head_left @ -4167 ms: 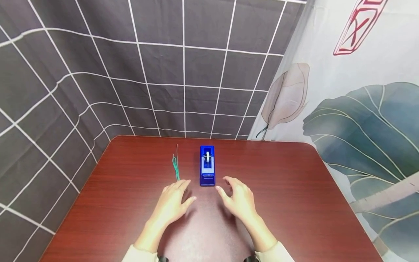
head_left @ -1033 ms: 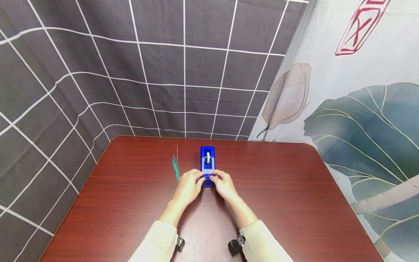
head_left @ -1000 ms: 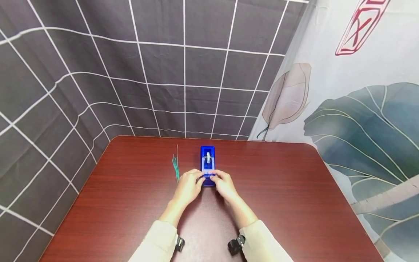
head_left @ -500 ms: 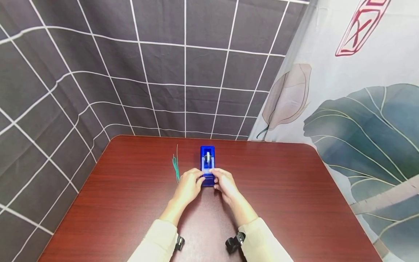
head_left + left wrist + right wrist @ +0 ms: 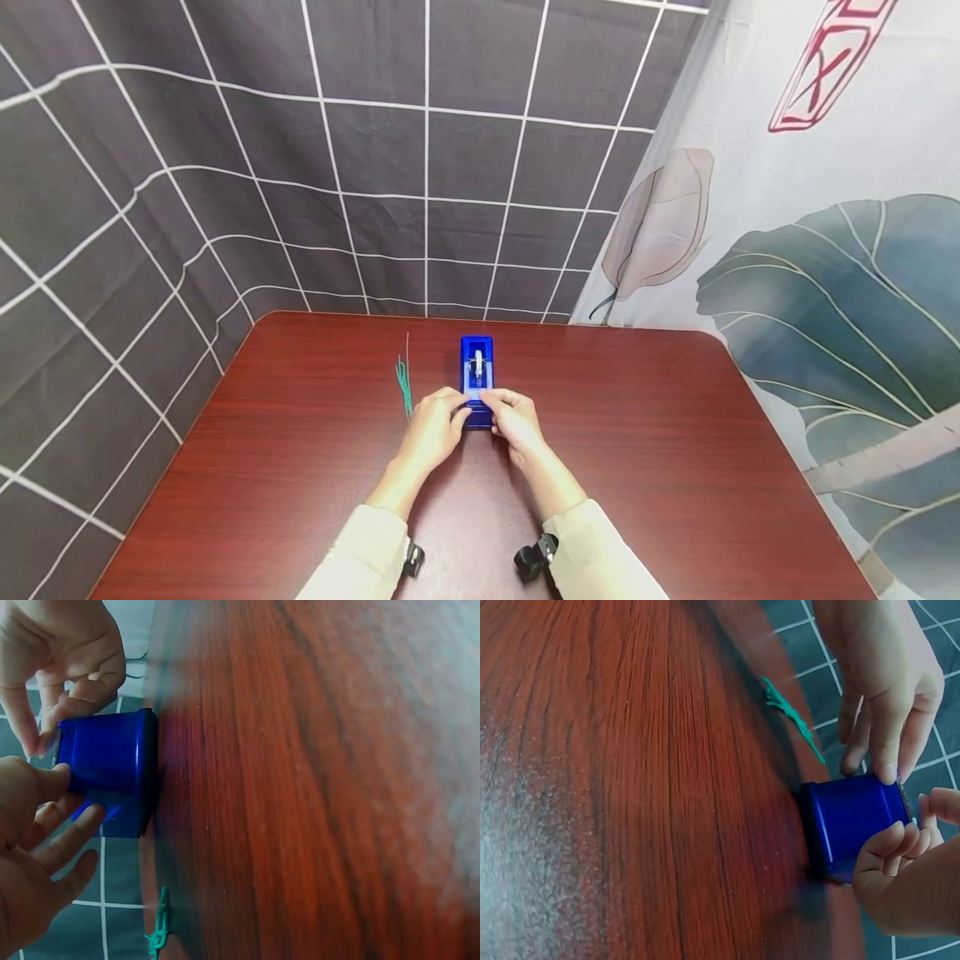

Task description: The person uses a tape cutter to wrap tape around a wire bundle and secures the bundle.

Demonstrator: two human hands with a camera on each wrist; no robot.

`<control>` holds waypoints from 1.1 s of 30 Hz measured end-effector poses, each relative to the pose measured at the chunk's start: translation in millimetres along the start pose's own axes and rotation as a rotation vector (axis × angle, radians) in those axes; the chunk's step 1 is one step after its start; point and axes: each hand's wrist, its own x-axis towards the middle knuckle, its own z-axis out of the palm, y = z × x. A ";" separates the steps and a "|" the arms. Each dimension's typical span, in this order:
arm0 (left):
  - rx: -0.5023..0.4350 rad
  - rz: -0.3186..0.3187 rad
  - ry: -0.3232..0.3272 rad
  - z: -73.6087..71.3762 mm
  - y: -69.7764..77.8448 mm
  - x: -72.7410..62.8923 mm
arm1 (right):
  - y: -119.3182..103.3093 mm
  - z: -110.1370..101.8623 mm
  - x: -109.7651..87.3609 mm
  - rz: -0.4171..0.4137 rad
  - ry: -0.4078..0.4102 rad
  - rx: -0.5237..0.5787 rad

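We find the long, blue, see-through plastic tape dispenser (image 5: 106, 757) upright on the reddish-brown wood-grain table (image 5: 285, 467), towards 12 o'clock from its middle. The left hand (image 5: 433, 425), at 8 o'clock, holds the front end between thumb and fingers. The right hand (image 5: 517, 419), at 4 o'clock, has its thumb and forefinger pinched narrowly at the toothed cutting edge (image 5: 56, 746) — we judge on the tape end, too thin to make out.

From here, we think a hard or crooked pull could tear the strip early, and a loose pinch could drop it back onto the teeth. Should the left hold slacken, the base might slide or tip towards 6 o'clock.

The dispenser's long axis runs from 12 to 6 — cutting end towards us at 6, white tape roll (image 5: 478, 365) towards 12. A bundle of thin green wires (image 5: 404, 383) lies near it, at 9.
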 end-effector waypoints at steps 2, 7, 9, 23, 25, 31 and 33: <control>0.000 0.001 0.000 0.3 -0.2 0.1 | 1.2 -0.3 -0.1 -0.003 -0.002 0.002; 0.004 -0.002 -0.002 -0.3 -0.4 0.5 | 5.1 -1.2 -0.1 0.018 -0.008 0.035; 0.006 -0.002 -0.001 -0.7 -0.5 0.5 | 6.5 -1.4 0.2 0.025 -0.011 0.050; -0.005 0.003 -0.006 0.0 -0.4 0.3 | 1.4 -0.6 1.6 -0.107 0.175 -0.417; -0.007 -0.003 -0.009 -0.2 -0.5 0.3 | 0.8 -0.8 3.0 -0.101 0.166 -0.464; -0.009 -0.003 -0.007 0.1 -1.1 0.0 | 0.2 1.6 6.8 -0.084 0.105 -0.434; -0.016 0.002 -0.005 -0.2 -1.1 -0.2 | 0.5 3.0 6.9 -0.083 0.088 -0.402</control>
